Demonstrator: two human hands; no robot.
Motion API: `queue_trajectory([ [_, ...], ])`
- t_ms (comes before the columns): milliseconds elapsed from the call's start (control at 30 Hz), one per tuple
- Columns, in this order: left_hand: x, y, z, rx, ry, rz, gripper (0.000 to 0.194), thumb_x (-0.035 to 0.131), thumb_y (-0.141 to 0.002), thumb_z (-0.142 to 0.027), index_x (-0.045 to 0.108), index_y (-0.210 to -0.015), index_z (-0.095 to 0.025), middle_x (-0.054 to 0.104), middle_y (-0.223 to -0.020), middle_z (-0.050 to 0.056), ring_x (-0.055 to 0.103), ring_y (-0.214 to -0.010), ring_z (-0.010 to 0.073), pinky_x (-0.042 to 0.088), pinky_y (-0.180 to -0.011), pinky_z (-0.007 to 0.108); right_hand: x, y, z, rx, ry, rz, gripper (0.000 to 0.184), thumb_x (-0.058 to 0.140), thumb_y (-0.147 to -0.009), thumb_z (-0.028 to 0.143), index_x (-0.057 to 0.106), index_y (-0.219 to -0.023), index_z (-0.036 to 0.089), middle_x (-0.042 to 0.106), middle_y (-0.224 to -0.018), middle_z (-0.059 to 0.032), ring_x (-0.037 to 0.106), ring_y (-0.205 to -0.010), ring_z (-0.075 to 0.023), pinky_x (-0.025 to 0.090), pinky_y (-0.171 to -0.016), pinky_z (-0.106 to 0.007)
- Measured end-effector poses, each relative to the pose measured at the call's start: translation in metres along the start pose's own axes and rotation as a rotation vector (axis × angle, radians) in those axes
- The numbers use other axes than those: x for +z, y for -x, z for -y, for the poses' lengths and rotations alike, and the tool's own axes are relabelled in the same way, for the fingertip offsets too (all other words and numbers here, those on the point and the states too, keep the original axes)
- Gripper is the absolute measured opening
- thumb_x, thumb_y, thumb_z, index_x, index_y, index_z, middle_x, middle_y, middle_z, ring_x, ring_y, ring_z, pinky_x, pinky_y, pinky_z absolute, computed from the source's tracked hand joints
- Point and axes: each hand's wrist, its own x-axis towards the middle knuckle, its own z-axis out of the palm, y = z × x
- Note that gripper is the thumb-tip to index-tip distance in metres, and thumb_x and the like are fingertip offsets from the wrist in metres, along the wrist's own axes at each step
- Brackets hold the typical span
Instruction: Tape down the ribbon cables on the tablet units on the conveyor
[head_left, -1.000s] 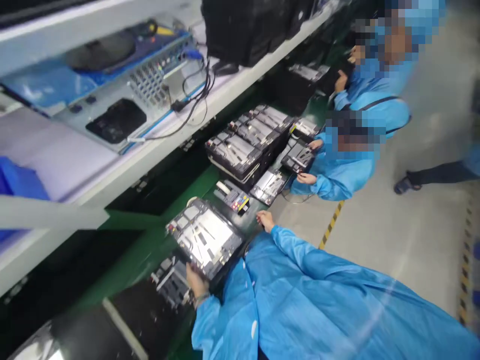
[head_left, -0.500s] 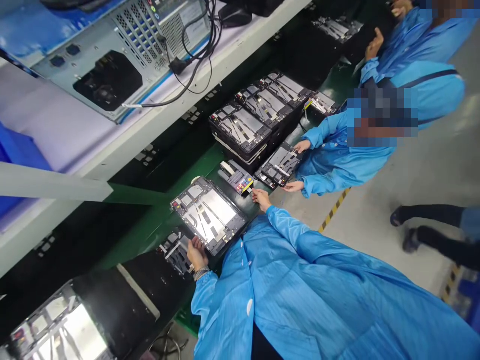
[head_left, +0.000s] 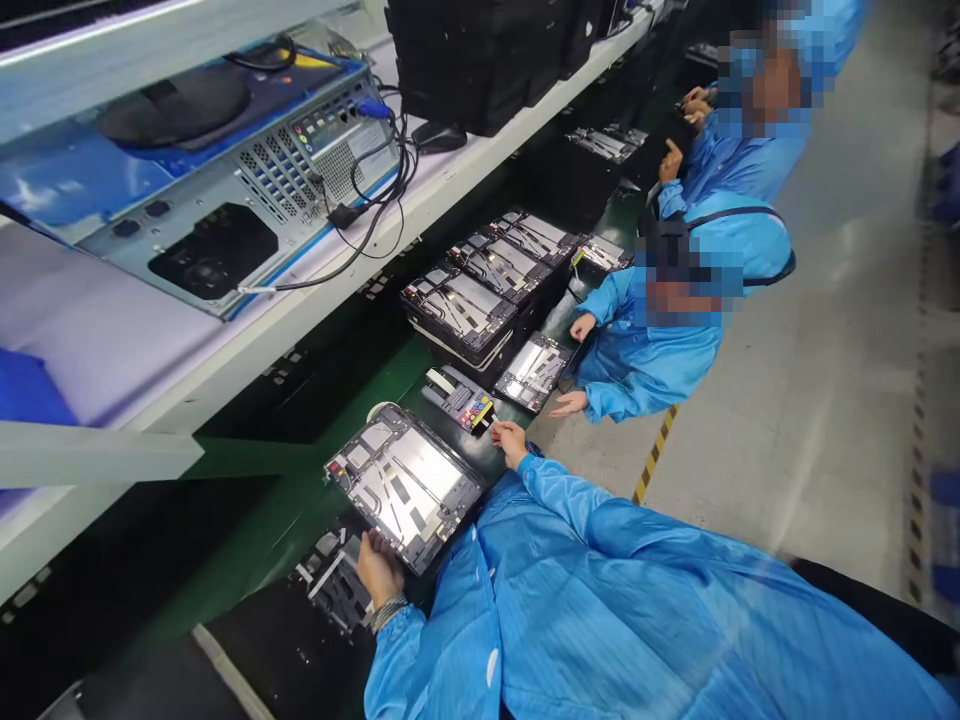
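Observation:
My left hand point(head_left: 380, 568) grips the lower edge of a large metal-backed display panel point(head_left: 405, 488), which has black strips and a dark frame. Below it lies another dark panel frame point(head_left: 336, 590). My right hand point(head_left: 510, 443) rests on the green bench mat point(head_left: 322, 470), next to a small circuit board with coloured parts point(head_left: 459, 398). Its fingertips are close to the board's yellow end, and I cannot tell whether they pinch anything. A co-worker's hands point(head_left: 576, 365) are on either side of a smaller panel point(head_left: 534, 372).
Stacked black-framed panels point(head_left: 459, 312) stand on the bench beyond the board. A white shelf point(head_left: 300, 290) above carries a computer chassis point(head_left: 225, 190) with cables and black cases point(head_left: 472, 60). Further co-workers stand along the bench. Yellow-black tape point(head_left: 654, 455) marks the grey floor.
The large panel has shifted down toward me with my left hand. The co-worker's smaller panel now shows a bright face, and that person's hands have drawn back from it.

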Motion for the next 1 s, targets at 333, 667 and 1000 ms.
queue_trajectory([
  [333,-0.002,-0.015,-0.004,-0.060,0.092,-0.021,0.016,0.060,-0.086,-0.039,0.059,-0.083,-0.023,0.062,-0.086,0.004,0.070,-0.094,0.0249,0.056,-0.081,0.038,0.035,0.001,-0.001,0.058,-0.096,-0.138,0.041,0.081,-0.074,0.003,0.048,-0.085,0.025,0.058,-0.058,0.0073,0.062,-0.054,-0.0130,0.051,-0.048,-0.019],
  [667,-0.002,-0.007,-0.007,-0.079,0.116,-0.001,0.021,0.052,-0.101,-0.034,0.061,-0.094,-0.017,0.068,-0.098,0.007,0.067,-0.102,0.0207,0.053,-0.086,0.034,0.032,0.000,0.002,0.091,-0.075,-0.187,0.041,0.081,-0.080,0.005,0.047,-0.090,0.025,0.062,-0.063,0.0060,0.065,-0.054,-0.0124,0.050,-0.044,-0.017],
  [1000,-0.003,-0.006,-0.008,-0.088,0.131,0.007,0.019,0.050,-0.104,-0.028,0.057,-0.089,-0.017,0.062,-0.087,0.003,0.062,-0.089,0.0163,0.049,-0.083,0.032,0.036,0.002,0.005,0.091,-0.078,-0.207,0.038,0.080,-0.078,0.002,0.052,-0.093,0.023,0.061,-0.059,0.0067,0.068,-0.056,-0.0137,0.052,-0.046,-0.017],
])
